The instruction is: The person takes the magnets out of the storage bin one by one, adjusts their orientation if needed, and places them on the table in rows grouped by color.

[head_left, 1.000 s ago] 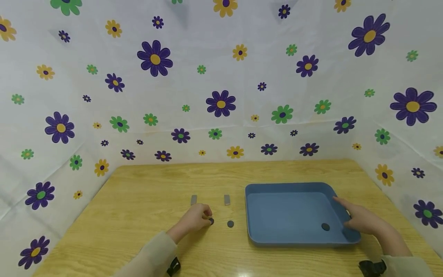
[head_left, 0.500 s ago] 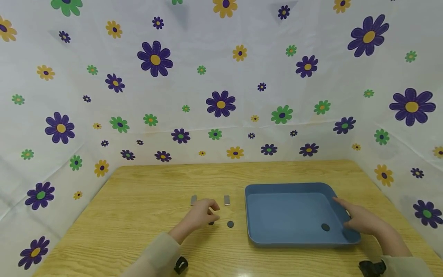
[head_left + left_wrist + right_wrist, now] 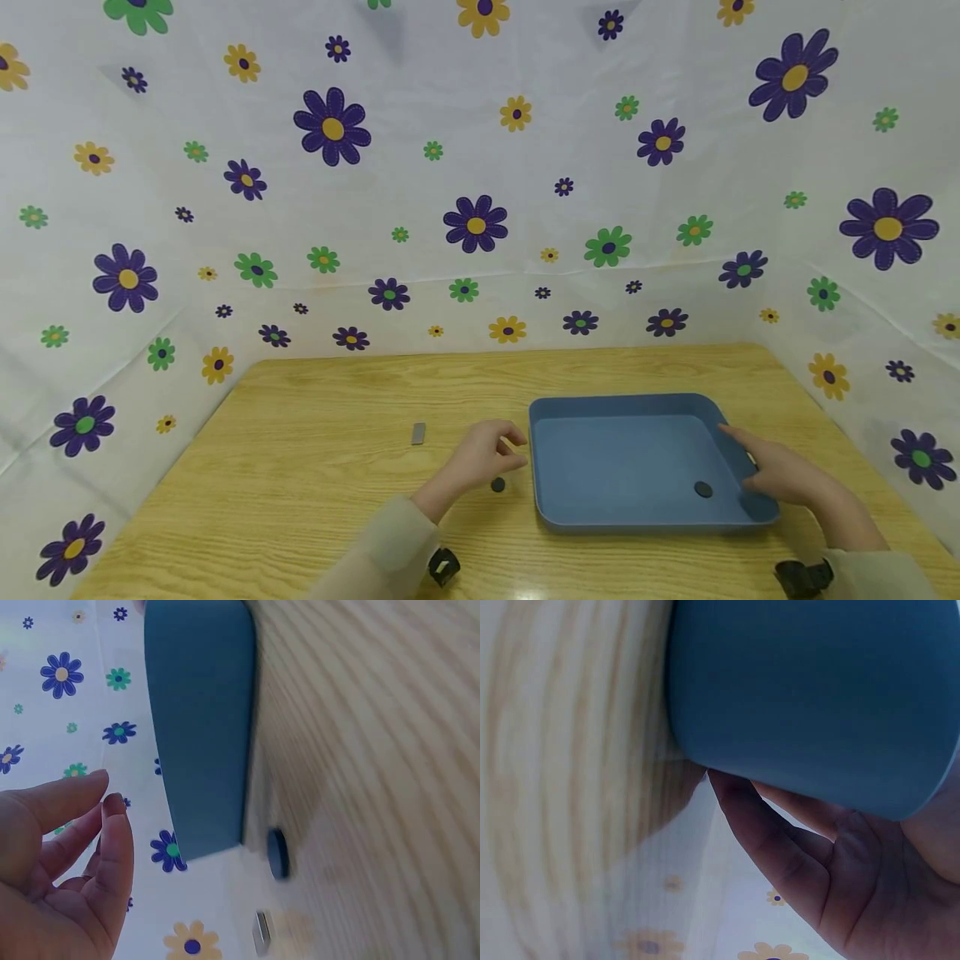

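My left hand (image 3: pixel 483 457) hovers beside the left wall of the blue tray (image 3: pixel 622 528), thumb and fingers loosely bent. In the left wrist view, its thumb and fingertips (image 3: pixel 112 804) come close together with nothing visible between them. Below that hand lies a dark disc (image 3: pixel 498 484) on the table, also in the left wrist view beside a small grey block (image 3: pixel 260 934). My right hand (image 3: pixel 787 475) grips the tray's right wall; in the right wrist view its fingers (image 3: pixel 769 840) lie along the outside. A dark disc (image 3: pixel 702 489) lies inside the tray.
A small grey rectangular block (image 3: pixel 418 433) lies left of the left hand on the wooden table (image 3: pixel 322 483). White flowered cloth (image 3: pixel 420 192) surrounds the table at the back and sides. My left forearm covers part of the table.
My left hand has let go of a dark disc and moved right toward the tray. That disc and one grey block are now out of sight behind the hand and arm. The right hand stays put.
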Motion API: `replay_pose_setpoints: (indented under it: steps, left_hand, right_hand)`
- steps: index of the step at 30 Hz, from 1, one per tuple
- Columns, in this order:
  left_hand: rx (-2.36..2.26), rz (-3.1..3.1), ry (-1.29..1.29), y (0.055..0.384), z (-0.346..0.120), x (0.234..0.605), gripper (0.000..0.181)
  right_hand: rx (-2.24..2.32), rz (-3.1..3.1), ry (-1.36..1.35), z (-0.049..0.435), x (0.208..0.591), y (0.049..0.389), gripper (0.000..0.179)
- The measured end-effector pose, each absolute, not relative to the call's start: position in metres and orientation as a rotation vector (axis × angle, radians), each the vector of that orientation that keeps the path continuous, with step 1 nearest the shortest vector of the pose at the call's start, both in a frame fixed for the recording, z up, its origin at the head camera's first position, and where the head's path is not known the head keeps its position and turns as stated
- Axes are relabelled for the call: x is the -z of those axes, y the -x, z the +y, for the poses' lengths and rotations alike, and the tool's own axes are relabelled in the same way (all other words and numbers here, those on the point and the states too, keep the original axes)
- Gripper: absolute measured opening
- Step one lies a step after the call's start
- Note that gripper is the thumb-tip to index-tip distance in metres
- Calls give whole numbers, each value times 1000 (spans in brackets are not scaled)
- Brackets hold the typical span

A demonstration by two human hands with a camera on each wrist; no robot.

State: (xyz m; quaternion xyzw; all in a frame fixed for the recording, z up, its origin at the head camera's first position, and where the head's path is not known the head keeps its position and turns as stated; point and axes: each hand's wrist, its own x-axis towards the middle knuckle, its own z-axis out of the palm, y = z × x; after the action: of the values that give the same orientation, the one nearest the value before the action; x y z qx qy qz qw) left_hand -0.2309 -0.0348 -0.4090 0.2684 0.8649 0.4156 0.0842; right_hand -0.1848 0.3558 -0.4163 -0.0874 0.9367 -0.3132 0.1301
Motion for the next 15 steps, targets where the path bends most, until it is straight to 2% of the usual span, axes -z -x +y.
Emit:
replay_pose_setpoints:
  steps: [15]
  left_hand:
    - [-1445,2422,-832,228,32,406,19]
  right_hand:
    - [928,2724,275,356,416,183,74]
